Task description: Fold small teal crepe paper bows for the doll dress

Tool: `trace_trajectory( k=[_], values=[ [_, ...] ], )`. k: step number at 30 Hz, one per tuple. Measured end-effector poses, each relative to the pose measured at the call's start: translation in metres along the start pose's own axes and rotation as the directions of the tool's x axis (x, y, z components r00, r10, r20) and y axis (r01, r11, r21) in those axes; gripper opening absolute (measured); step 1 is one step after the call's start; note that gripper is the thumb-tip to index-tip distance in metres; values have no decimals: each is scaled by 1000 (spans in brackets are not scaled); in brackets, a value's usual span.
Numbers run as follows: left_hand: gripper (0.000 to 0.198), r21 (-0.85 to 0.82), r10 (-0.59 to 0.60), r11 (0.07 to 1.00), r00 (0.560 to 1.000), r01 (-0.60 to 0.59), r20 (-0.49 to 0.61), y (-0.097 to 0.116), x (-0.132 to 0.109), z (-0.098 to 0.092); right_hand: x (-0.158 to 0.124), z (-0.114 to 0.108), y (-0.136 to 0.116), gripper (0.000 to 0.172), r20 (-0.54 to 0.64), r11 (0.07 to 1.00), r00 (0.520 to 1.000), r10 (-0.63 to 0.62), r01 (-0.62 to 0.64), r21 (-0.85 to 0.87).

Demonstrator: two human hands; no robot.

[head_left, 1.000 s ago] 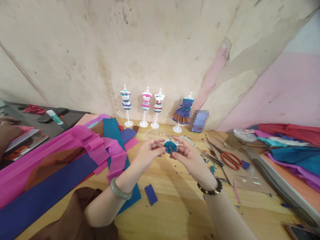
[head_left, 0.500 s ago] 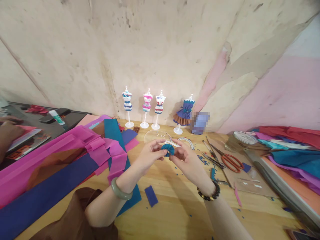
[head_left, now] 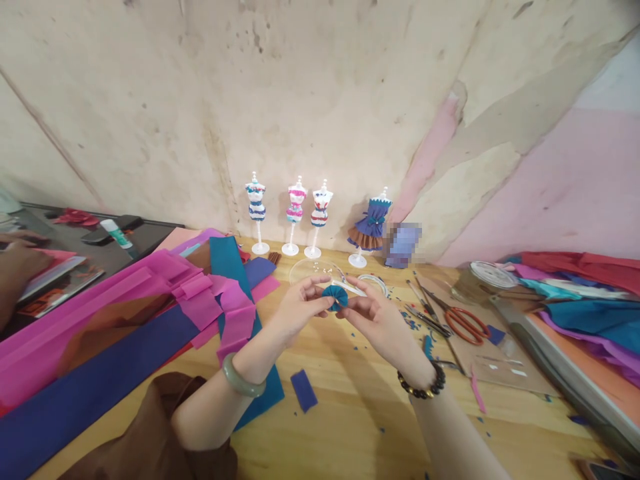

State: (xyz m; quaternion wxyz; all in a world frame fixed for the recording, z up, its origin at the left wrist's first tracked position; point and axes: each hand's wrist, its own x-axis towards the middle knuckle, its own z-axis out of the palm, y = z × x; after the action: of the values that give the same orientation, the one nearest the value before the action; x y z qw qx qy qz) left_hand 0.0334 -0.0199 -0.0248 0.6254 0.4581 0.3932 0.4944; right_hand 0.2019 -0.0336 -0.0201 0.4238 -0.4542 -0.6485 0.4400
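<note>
Both hands meet above the wooden table near the middle. My left hand pinches the left edge of a small round pleated teal piece. From the other side, my right hand has thumb and fingers closed on the right edge of the same piece. A thin white strip lies across the fingers of my right hand, just above the teal piece. Behind the hands is a clear round dish with small white bits in it. A dark blue rectangle lies on the table below the hands.
Four small mannequins stand by the wall, one in a blue and brown dress. Coloured paper strips cover the left side. Orange-handled scissors, pliers and a tape roll are on the right. Another person's hand is at far left.
The view has shifted slightly. The teal piece has turned a little and shows more of its pleated face; both hands keep hold of it.
</note>
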Motion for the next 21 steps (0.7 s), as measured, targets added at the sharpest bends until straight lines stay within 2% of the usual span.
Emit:
trace_trajectory(
  k=[8,14,21],
  values=[
    [46,15,-1,1000,1000,1,6,-1,0,-1,0,0,0,56,-34,1000,999,-25,25,15],
    [45,16,-2,1000,1000,2,12,2,-1,0,0,0,0,60,29,999,1000,7,-8,33],
    [43,-1,-46,999,999,46,17,6,-1,0,0,-4,-1,60,8,999,1000,8,-8,37]
  ],
)
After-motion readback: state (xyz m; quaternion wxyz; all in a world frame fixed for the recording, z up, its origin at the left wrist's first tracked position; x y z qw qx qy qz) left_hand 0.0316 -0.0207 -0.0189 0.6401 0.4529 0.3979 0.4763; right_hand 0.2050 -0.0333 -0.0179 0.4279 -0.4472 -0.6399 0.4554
